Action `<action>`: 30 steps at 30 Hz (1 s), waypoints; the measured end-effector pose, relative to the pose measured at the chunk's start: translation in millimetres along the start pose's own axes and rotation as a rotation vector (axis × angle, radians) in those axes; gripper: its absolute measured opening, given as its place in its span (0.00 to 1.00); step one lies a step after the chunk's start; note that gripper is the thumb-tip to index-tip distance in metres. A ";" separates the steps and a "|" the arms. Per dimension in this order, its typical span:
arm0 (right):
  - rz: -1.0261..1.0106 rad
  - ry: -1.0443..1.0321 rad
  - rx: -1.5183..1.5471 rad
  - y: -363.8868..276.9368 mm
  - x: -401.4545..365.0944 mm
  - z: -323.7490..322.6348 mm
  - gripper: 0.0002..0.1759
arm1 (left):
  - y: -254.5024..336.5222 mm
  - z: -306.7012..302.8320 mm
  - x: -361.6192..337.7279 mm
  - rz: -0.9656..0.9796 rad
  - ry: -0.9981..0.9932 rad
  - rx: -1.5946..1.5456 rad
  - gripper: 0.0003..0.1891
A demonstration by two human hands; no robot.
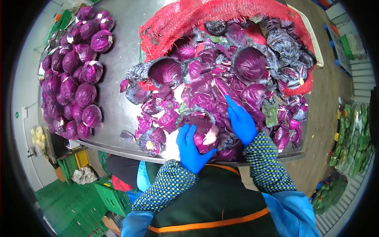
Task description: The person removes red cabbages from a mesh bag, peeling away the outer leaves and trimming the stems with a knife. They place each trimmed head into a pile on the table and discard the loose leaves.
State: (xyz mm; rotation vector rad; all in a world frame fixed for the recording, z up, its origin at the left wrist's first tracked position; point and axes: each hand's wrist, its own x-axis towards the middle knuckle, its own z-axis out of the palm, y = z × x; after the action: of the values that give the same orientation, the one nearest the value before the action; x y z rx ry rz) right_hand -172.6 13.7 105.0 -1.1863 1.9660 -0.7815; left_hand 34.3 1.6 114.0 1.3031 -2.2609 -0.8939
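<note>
My left hand (193, 148), in a blue glove, grips a red cabbage (203, 134) whose pale cut stem faces me near the table's front edge. Its fingers lie over the left side of the head, the thumb below. To the right, my blue-gloved right hand (241, 121) is stretched out over the loose purple leaves (201, 93), fingers pointing away from me. A long leaf piece (227, 90) with a pale rib lies right at its fingertips. Another cabbage (152, 141) with dark outer leaves sits left of my left hand.
Many trimmed red cabbages (71, 61) are piled at the left of the metal table (124, 37). A red mesh sack (221, 14) spreads behind the leaves. Green crates (112, 195) stand on the floor at left; bagged green vegetables (351, 138) lie at right.
</note>
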 end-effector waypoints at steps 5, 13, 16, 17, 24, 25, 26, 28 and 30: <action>-0.164 0.024 0.182 -15.1 -21.3 40.2 0.36 | -19.4 -26.5 20.7 -0.061 -0.131 -0.210 0.55; -0.006 0.099 0.278 -12.4 -4.3 -9.8 0.23 | 27.5 -90.3 21.1 -0.010 -0.043 -0.568 0.56; -0.127 0.043 0.366 -56.1 -40.0 -41.5 0.30 | 40.4 -97.7 26.8 -0.106 0.077 -0.444 0.56; -0.354 -0.009 0.199 -67.8 -51.0 -48.9 0.29 | 42.4 -98.5 28.9 -0.114 0.102 -0.407 0.55; -0.526 0.100 -0.104 -92.1 -54.1 -44.5 0.28 | 58.7 -96.4 31.3 -0.140 0.147 -0.516 0.53; -0.512 0.123 -0.072 -90.2 -56.1 -39.4 0.28 | 59.3 -96.9 33.4 -0.116 0.157 -0.510 0.53; -0.515 0.124 -0.076 -90.9 -56.8 -37.4 0.28 | 59.3 -98.2 34.9 -0.113 0.160 -0.513 0.53; -0.475 0.158 -0.062 -91.7 -59.5 -33.0 0.27 | 57.5 -101.2 34.4 -0.106 0.130 -0.330 0.53; -0.416 0.103 -0.135 -99.6 -64.3 -39.8 0.26 | 54.9 -99.9 33.6 -0.100 0.130 -0.301 0.53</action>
State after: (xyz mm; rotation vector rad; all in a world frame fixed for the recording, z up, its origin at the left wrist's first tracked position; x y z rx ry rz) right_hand -135.0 37.8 221.8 -1.6994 1.9012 -0.9422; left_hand 43.3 -41.0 224.6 1.3025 -1.8909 -1.1007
